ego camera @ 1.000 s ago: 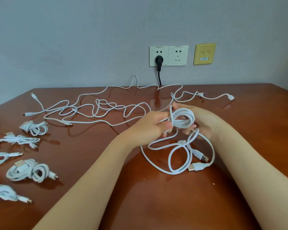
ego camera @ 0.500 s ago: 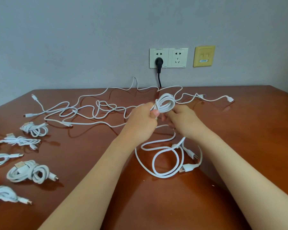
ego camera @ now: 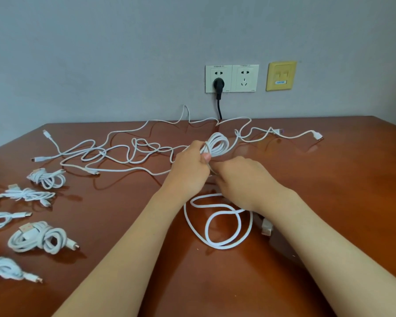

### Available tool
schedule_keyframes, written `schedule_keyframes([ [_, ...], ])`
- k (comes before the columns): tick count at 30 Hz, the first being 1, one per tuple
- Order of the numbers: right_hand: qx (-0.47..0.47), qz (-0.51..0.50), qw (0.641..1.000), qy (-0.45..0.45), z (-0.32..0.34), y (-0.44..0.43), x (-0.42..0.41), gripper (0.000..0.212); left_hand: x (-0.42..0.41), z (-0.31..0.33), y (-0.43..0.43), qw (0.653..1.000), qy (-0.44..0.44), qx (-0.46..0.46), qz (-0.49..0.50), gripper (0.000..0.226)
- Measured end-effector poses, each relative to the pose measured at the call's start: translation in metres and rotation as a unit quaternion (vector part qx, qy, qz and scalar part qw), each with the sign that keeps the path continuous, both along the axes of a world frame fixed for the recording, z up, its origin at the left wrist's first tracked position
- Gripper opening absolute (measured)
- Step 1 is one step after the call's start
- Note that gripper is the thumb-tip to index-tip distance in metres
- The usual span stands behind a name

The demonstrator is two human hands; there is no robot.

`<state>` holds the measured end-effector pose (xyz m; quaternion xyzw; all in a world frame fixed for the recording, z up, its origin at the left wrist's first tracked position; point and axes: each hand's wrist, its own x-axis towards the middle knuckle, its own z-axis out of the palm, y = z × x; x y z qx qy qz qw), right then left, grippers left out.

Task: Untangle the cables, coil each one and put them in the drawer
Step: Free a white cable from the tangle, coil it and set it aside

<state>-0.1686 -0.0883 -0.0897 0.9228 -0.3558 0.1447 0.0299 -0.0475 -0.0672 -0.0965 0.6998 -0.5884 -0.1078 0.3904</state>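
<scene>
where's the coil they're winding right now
In the head view the coil is centre table, gripped by the left hand, just beyond the right hand holding its loose cable, in front of the black plug.

One wide-angle head cam, faces fwd & down across table [ego camera: 343,193] to wall [ego camera: 101,53], close in.

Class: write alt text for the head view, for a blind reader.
A left hand grips a white cable coil above a reddish-brown wooden table while the right hand holds its loose strand. Tangled white cables lie behind.
</scene>
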Motion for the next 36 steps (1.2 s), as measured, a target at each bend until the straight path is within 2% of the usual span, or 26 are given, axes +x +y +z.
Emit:
schedule_keyframes([
  [4, -0.037, 0.028, 0.999, -0.012, 0.005, 0.001, 0.000, 0.026, 0.008, 0.003, 0.000, 0.999, -0.046, 0.018, 0.015, 0.026],
  [6, 0.000, 0.028, 0.997, -0.067, 0.009, 0.001, -0.002, 0.022, 0.008, 0.006, 0.002, 0.998, -0.066, 0.010, 0.000, 0.024],
  [9, 0.063, 0.020, 0.988, -0.140, 0.010, -0.001, -0.006, 0.031, 0.005, 0.006, 0.001, 0.992, -0.118, 0.008, -0.033, 0.012],
  [13, 0.077, -0.014, 0.976, -0.204, 0.008, -0.008, -0.008, 0.016, 0.008, 0.005, 0.001, 0.978, -0.186, 0.052, -0.078, 0.026],
  [16, 0.082, -0.048, 0.965, -0.245, 0.009, -0.011, -0.010, 0.016, 0.009, 0.002, 0.004, 0.970, -0.188, 0.093, -0.123, 0.030],
  [18, 0.099, -0.057, 0.959, -0.258, 0.008, -0.012, -0.011, 0.015, 0.009, 0.003, 0.005, 0.968, -0.176, 0.108, -0.144, 0.022],
  [22, 0.182, -0.026, 0.933, -0.308, 0.006, -0.022, -0.013, 0.016, 0.010, 0.006, 0.007, 0.971, -0.131, 0.106, -0.168, 0.015],
  [24, 0.280, -0.003, 0.900, -0.334, 0.011, -0.025, -0.018, 0.019, 0.008, 0.004, 0.009, 0.969, -0.089, 0.111, -0.201, 0.022],
  [26, 0.384, 0.013, 0.851, -0.359, 0.014, -0.026, -0.027, 0.015, 0.001, 0.003, 0.011, 0.962, -0.036, 0.100, -0.251, 0.029],
  [29, 0.510, 0.015, 0.751, -0.419, 0.013, -0.030, -0.036, 0.016, -0.005, 0.005, 0.012, 0.959, 0.013, 0.082, -0.272, 0.035],
  [31, 0.556, -0.002, 0.707, -0.437, 0.011, -0.032, -0.034, 0.012, -0.006, 0.004, 0.012, 0.961, 0.026, 0.075, -0.266, 0.035],
  [32, 0.569, -0.015, 0.699, -0.434, 0.010, -0.033, -0.033, 0.006, -0.006, 0.004, 0.012, 0.961, 0.031, 0.071, -0.265, 0.034],
  [34, 0.587, -0.034, 0.674, -0.446, 0.007, -0.035, -0.033, 0.019, -0.006, 0.003, 0.010, 0.964, 0.056, 0.052, -0.255, 0.028],
  [36, 0.621, -0.026, 0.613, -0.488, 0.003, -0.037, -0.033, 0.024, -0.004, 0.005, 0.008, 0.966, 0.111, 0.024, -0.232, 0.024],
])
